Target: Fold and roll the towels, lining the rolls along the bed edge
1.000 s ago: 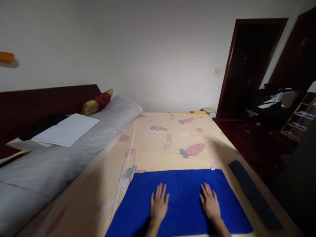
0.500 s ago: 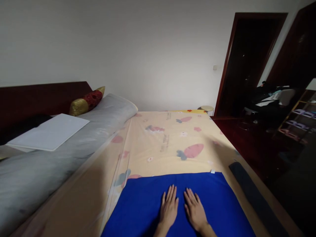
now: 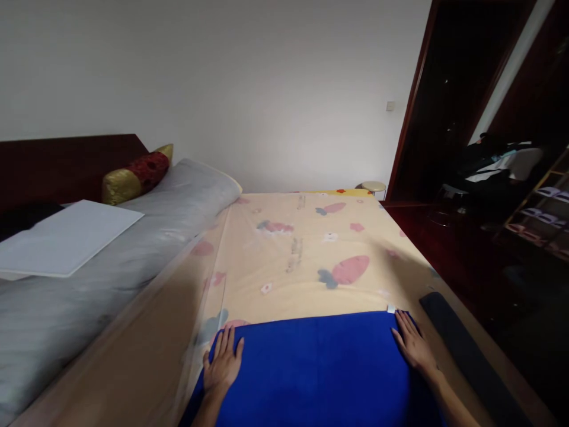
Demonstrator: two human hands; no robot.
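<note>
Evidently, the work in hand is flattening the blue cloth, which lies across the bottom centre of the frame on the carrot-print bedsheet. The left hand rests palm down near its upper left corner, fingers slightly spread, thumb held apart. The right hand rests at the upper right corner beside the small white tag, fingers close together and thumb out to the side. Neither pinches anything.

To do this well, I would keep both palms broad and the pressure light and even, drawing outward so that the far edge, which bows a little, lies straight without dragging the sheet beneath. The tag is best left free of the fingers.

The cloth's near edge runs out of the bottom of the frame, and both forearms cover parts of its sides. Whether it is one layer or folded, I cannot tell. The dark strip at lower right is too dim to identify.
</note>
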